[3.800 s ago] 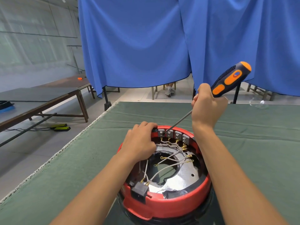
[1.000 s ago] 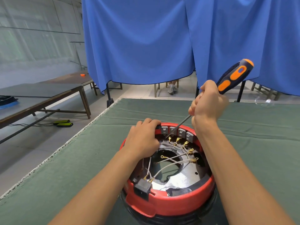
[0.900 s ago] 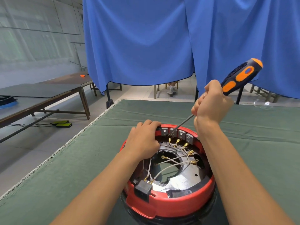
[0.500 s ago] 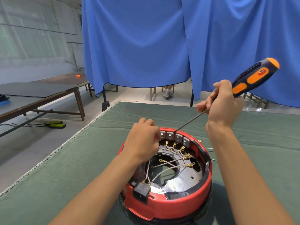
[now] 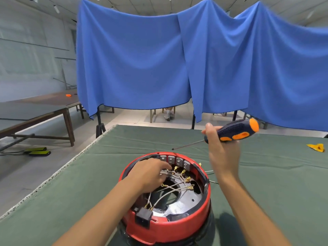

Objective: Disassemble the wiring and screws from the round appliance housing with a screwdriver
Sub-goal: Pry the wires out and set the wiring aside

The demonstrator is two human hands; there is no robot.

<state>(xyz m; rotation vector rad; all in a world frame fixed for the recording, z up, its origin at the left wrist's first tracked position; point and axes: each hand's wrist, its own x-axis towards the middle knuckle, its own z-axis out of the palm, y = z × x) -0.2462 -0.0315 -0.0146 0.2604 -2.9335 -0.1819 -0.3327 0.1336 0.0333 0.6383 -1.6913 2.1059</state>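
Observation:
A round red housing point(image 5: 177, 226) stands on the green table cloth point(image 5: 71, 192), open side up. Inside lie white wires point(image 5: 170, 189) with brass terminals and a row of grey switch blocks point(image 5: 174, 159) along the far rim. My left hand point(image 5: 150, 173) reaches inside the housing, its fingertips pinching the wires near the switch blocks. My right hand point(image 5: 220, 150) is raised above and behind the housing, gripping a black and orange screwdriver point(image 5: 236, 133). Its shaft points left, clear of the housing.
A small yellow object point(image 5: 316, 147) lies on the cloth at far right. Blue curtains point(image 5: 177, 68) hang behind the table. Wooden tables point(image 5: 35, 110) stand at left beyond the cloth's left edge. A black socket point(image 5: 143, 218) sits on the housing's near rim.
My right hand lifted the screwdriver off the switch blocks and swung it up to the right. My left hand moved from the rim into the housing onto the wires. The view tilted upward.

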